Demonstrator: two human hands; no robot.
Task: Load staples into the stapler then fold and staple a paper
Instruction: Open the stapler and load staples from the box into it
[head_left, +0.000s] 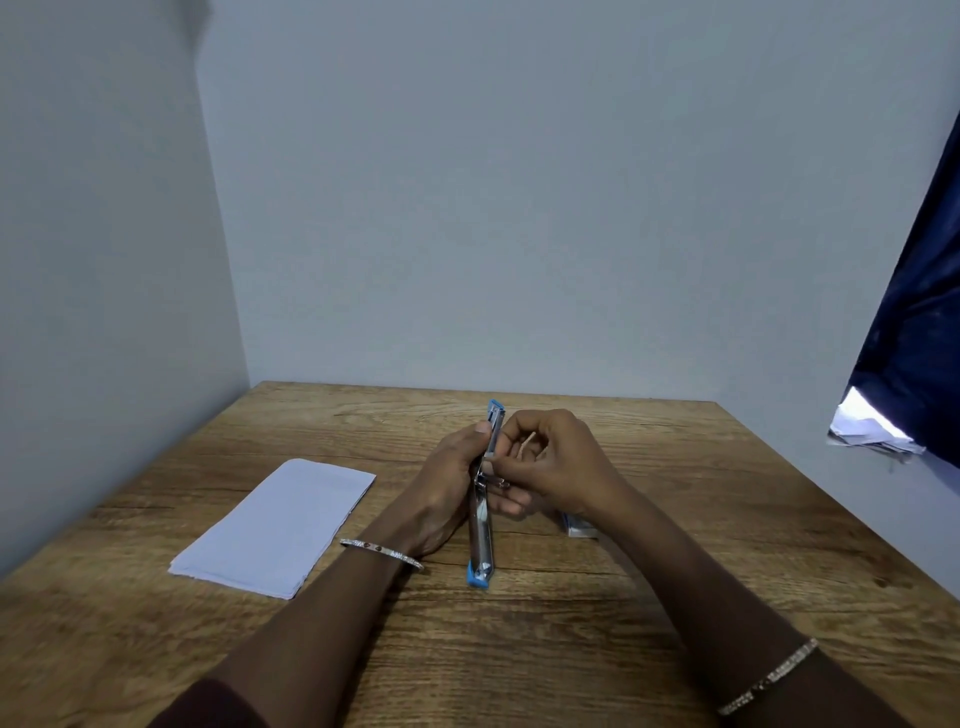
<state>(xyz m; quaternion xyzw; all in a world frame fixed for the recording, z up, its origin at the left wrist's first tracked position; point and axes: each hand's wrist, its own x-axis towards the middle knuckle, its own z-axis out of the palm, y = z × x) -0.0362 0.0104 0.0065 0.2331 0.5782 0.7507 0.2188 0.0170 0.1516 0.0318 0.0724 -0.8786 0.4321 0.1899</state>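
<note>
Inspection runs from the left edge of the table (675, 597) to the right.

1. The paper (275, 525) lies flat as a neat stack, well apart from both hands. We judge that it is parked out of the working area until the folding step; it shows no fold.

2. The left hand (441, 488), with a bangle (382, 552) at the wrist, grips the stapler (480, 545) round its middle. The fingers are curled under and the thumb is laid on the upper metal. The stapler is swung fully open, so it forms one long line. Its near blue end is down at the table and its far blue end is raised toward the wall. We take this grip as a brace that keeps the channel facing up and steady for loading.

3. The right hand (561, 462) is closed in a pinch, with thumb and forefinger meeting at the stapler's open channel. We cannot tell whether a strip of staples lies between the fingertips; it is too small to see.

4. The staple box (581, 529) sits on the table just behind the right wrist, partly hidden, within easy reach for a refill.

5. A dark curtain (919, 312) hangs at the far right, clear of the work.

Our finding is that loading is in progress and that folding and stapling are not yet begun.
</note>
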